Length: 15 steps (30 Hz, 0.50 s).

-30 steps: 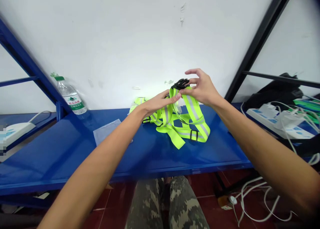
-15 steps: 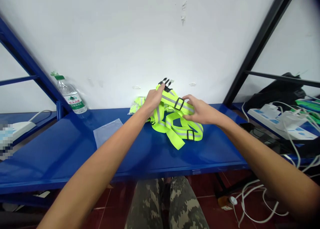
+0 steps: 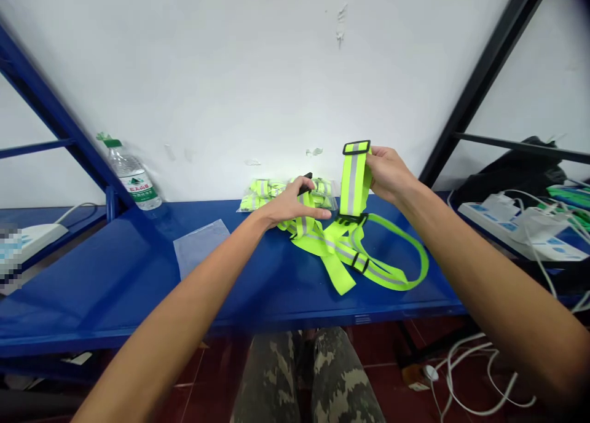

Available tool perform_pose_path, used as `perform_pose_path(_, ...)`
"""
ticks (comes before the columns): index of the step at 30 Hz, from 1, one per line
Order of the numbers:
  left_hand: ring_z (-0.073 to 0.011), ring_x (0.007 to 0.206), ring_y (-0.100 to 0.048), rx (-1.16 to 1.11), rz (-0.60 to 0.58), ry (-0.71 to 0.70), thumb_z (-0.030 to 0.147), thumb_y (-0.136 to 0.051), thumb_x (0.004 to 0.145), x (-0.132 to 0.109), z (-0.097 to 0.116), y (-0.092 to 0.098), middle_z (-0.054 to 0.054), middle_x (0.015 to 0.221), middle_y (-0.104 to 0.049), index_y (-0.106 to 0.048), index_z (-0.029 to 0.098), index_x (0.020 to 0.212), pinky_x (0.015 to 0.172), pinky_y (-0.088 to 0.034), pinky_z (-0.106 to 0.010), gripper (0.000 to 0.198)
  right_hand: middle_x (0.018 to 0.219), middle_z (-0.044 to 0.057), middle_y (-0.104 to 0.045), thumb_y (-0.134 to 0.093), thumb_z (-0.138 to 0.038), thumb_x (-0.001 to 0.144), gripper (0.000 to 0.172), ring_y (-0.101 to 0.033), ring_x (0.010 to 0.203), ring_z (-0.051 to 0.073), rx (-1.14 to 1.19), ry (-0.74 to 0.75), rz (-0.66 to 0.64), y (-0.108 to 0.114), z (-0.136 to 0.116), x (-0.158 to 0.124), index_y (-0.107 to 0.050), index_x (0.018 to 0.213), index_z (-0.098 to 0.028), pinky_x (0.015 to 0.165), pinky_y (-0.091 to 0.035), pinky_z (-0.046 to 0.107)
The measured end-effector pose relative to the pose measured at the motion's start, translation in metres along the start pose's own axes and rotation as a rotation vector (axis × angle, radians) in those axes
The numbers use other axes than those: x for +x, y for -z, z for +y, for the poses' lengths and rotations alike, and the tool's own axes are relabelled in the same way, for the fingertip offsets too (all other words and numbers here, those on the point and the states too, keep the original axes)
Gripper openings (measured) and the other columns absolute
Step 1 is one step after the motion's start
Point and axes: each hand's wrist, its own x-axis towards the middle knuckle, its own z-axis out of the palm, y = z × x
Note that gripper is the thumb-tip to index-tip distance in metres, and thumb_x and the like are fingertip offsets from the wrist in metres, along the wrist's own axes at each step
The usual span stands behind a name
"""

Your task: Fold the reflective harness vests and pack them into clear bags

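A neon-yellow reflective harness (image 3: 353,186), with grey stripes and black plastic fittings, is partly lifted above the blue bench. My right hand (image 3: 389,172) is closed on a strap beside its black slider, holding that section upright. At the harness's left part, my left hand (image 3: 295,203) has a strap between thumb and fingers, with a black buckle (image 3: 306,182) by the fingertips. A loop (image 3: 417,245) and a loose strap end (image 3: 342,280) lie on the bench. Behind the left hand, similar yellow straps in clear plastic bags (image 3: 262,189) rest against the wall.
The blue bench (image 3: 276,300) runs along a white wall. A flat clear plastic bag (image 3: 198,241) lies left of the harness, near a water bottle (image 3: 136,177). Bench posts rise at both sides. A power strip (image 3: 520,229) with cables is at right.
My right hand has moved up and right, raising a strap section upright. My left hand has moved slightly down, and the pronged buckle has turned. The loop on the bench has spread to the right.
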Motion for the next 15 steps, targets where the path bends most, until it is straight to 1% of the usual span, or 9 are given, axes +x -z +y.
perform_pose_path(2,-0.0373,0.134,-0.038,0.139,-0.077,-0.046,0.057,-0.089,0.046,-0.003,0.002,-0.011,-0.012,0.138,-0.046,-0.055,0.027,0.127,0.111,-0.034,-0.053,0.093,0.054,-0.002,-0.057,-0.076,-0.042,0.073,0.029,-0.055,0.048,0.013,-0.008,-0.006,0.044,-0.013,-0.003,0.001,-0.058,0.07,-0.02,0.046,-0.047,0.025)
perform_pose_path(3,-0.0394,0.14,-0.03,0.186,-0.105,-0.048,0.06,-0.088,0.048,-0.003,0.003,-0.018,-0.012,0.144,-0.04,-0.055,0.029,0.131,0.115,-0.029,-0.056,0.095,0.05,-0.003,-0.051,-0.074,-0.042,0.075,0.031,-0.047,0.042,0.01,-0.029,-0.005,0.056,-0.019,-0.006,0.001,-0.054,0.066,-0.02,0.041,-0.042,0.024)
perform_pose_path(5,-0.0415,0.146,-0.018,0.209,-0.132,-0.045,0.066,-0.081,0.057,-0.002,0.001,-0.03,-0.012,0.149,-0.033,-0.061,0.028,0.128,0.118,-0.022,-0.057,0.083,0.043,-0.006,-0.039,-0.071,-0.043,0.077,0.038,-0.032,0.036,0.007,-0.09,-0.002,0.062,-0.028,-0.012,0.001,-0.045,0.06,-0.022,0.035,-0.033,0.022)
perform_pose_path(7,-0.0397,0.146,-0.019,0.152,-0.144,-0.054,0.067,-0.072,0.068,0.001,-0.002,-0.038,-0.013,0.149,-0.034,-0.067,0.025,0.121,0.119,-0.024,-0.054,0.068,0.042,-0.008,-0.029,-0.069,-0.046,0.078,0.045,-0.025,0.037,0.006,-0.153,0.0,0.058,-0.031,-0.015,0.001,-0.036,0.058,-0.023,0.034,-0.03,0.021)
perform_pose_path(9,-0.0359,0.143,-0.028,0.058,-0.132,-0.071,0.064,-0.067,0.076,0.003,-0.005,-0.039,-0.013,0.145,-0.041,-0.07,0.022,0.118,0.118,-0.029,-0.048,0.059,0.044,-0.008,-0.027,-0.07,-0.047,0.077,0.047,-0.025,0.039,0.006,-0.253,-0.013,0.072,-0.023,-0.012,0.006,-0.034,0.058,-0.024,0.036,-0.031,0.023)
perform_pose_path(11,-0.0322,0.135,-0.04,-0.053,-0.092,-0.087,0.062,-0.065,0.079,0.004,-0.007,-0.035,-0.012,0.136,-0.051,-0.072,0.021,0.111,0.113,-0.035,-0.045,0.052,0.046,-0.006,-0.031,-0.073,-0.046,0.073,0.042,-0.03,0.042,0.008,-0.424,-0.047,0.124,-0.007,-0.003,0.014,-0.041,0.059,-0.023,0.04,-0.036,0.026)
perform_pose_path(13,-0.0275,0.12,-0.053,-0.196,-0.038,-0.09,0.06,-0.066,0.079,0.005,-0.009,-0.029,-0.009,0.12,-0.062,-0.072,0.02,0.102,0.104,-0.042,-0.04,0.046,0.051,-0.003,-0.04,-0.077,-0.045,0.069,0.034,-0.041,0.047,0.013,-0.611,-0.099,0.174,0.013,0.008,0.023,-0.053,0.066,-0.021,0.046,-0.043,0.032)
perform_pose_path(14,-0.0247,0.11,-0.057,-0.275,-0.005,-0.078,0.059,-0.067,0.078,0.006,-0.009,-0.026,-0.008,0.111,-0.065,-0.071,0.019,0.098,0.098,-0.045,-0.037,0.045,0.056,0.0,-0.046,-0.078,-0.045,0.068,0.032,-0.047,0.053,0.017,-0.685,-0.113,0.181,0.022,0.013,0.026,-0.059,0.073,-0.02,0.051,-0.047,0.036)
perform_pose_path(15,-0.022,0.102,-0.059,-0.352,0.025,-0.051,0.059,-0.068,0.078,0.006,-0.009,-0.023,-0.006,0.103,-0.066,-0.07,0.019,0.094,0.093,-0.046,-0.034,0.043,0.064,0.004,-0.053,-0.078,-0.044,0.066,0.034,-0.054,0.061,0.021,-0.752,-0.091,0.19,0.029,0.017,0.026,-0.063,0.082,-0.018,0.058,-0.051,0.04)
